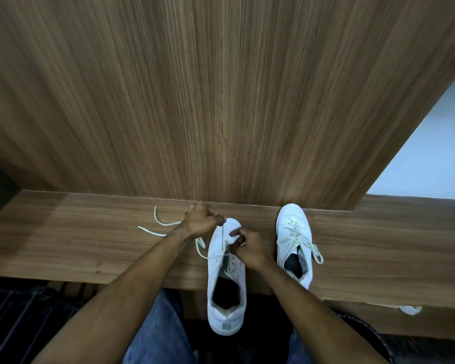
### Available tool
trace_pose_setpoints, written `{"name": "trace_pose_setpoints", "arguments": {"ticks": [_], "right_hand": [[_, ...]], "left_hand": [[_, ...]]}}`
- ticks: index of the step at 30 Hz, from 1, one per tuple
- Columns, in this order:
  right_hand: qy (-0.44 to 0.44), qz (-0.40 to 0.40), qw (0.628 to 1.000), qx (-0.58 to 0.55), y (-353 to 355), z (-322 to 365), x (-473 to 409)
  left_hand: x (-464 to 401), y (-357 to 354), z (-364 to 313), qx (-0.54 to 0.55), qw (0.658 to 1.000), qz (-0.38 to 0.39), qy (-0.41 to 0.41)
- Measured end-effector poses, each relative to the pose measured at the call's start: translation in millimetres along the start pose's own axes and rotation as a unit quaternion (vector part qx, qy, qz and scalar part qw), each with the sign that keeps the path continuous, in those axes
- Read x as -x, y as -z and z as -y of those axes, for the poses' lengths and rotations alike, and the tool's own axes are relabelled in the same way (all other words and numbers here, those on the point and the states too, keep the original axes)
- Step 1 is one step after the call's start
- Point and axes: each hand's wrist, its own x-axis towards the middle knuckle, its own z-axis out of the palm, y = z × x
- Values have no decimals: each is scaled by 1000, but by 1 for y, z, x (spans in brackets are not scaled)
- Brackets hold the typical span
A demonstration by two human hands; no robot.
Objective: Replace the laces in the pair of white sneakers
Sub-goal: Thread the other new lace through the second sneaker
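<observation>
Where hands [204, 220] [248, 248] cover near sneaker [225, 285], lace [222, 239] path unclear.

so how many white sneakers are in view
2. One sneaker lies at the shelf's front edge, heel overhanging, both hands on its laces. The other sneaker sits to its right, still laced. None seems hidden.

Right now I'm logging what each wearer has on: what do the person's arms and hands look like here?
Both forearms are bare up to the bottom edge of the frame, with no sleeves in view. The left hand and right hand wear no gloves; no watch, ring or wristband shows. Blue jeans cover the legs below.
</observation>
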Motion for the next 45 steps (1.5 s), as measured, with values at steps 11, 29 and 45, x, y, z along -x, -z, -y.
{"name": "trace_pose_setpoints", "arguments": {"ticks": [11,29,45], "right_hand": [[-152,-102,922,-342,31,6,-7],[-145,-181,902,-364,65,-11,-14],[4,-88,996,-22,19,2,-8]], "left_hand": [[1,31,-12,193,981,-11,-32],[2,14,47,125,991,3,-50],[8,-11,31,167,983,19,-69]]}}
